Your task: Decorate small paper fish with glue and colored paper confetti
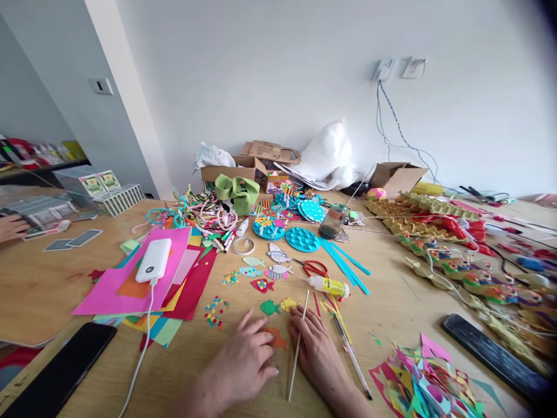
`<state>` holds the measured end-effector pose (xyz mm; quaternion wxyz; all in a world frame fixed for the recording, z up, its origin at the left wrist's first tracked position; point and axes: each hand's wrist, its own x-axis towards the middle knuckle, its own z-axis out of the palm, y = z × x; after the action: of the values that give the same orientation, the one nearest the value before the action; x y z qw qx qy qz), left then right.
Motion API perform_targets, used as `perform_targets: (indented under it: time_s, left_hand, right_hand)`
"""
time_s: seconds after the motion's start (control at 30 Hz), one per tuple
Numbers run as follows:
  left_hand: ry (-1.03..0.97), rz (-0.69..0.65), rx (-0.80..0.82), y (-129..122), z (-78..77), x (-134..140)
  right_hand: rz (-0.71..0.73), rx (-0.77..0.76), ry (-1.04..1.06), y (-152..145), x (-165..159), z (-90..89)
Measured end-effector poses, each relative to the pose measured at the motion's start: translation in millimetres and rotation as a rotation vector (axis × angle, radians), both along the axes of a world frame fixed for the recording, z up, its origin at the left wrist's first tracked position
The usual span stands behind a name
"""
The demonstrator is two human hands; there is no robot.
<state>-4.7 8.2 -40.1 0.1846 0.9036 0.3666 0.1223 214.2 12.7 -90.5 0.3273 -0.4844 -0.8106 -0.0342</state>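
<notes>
My left hand (243, 357) rests low over the table with its fingers spread, the fingertips touching an orange paper fish (276, 338). A thin wooden stick (294, 371) slants across the fingers of my right hand (315, 348), which appears to hold it; the exact grip is partly hidden. Just beyond the right fingertips lies a yellow paper fish (288, 304), beside a green paper fish (270, 307). Farther off are a red fish with dots (262, 285) and several patterned fish. A pen (354, 360) lies to the right of my right hand.
A glue bottle (329, 286) and red-handled scissors (315, 267) lie beyond my hands. Colored paper sheets (191, 290) carry a white power bank (154, 259). Paper scraps (430, 380) are piled at right. Phone (58, 371) lies left. Another person's hand (12, 227) is far left.
</notes>
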Motion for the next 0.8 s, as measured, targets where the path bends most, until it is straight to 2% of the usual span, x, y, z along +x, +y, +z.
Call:
perform_targets:
  time_s: [0.13,0.27,0.53,0.67,0.8]
  left_hand:
    - [0.074,0.011,-0.052,0.6,8.8,0.9]
    - [0.078,0.036,-0.056,3.2,6.3,0.1]
    - [0.016,0.086,0.129,9.2,-12.8,-2.8]
    - [0.022,0.069,0.148,11.0,-11.0,-4.4]
    - [-0.018,0.070,0.206,11.2,-6.8,-3.9]
  right_hand:
    - [-0.050,-0.013,0.003,1.4,1.0,-5.0]
    - [-0.079,-0.010,0.005,1.6,1.1,-5.4]
    - [0.011,0.026,0.120,-5.1,-0.4,11.4]
    - [-0.058,0.078,0.300,-10.4,5.1,18.1]
    - [-0.111,0.075,0.315,-12.3,8.5,19.6]
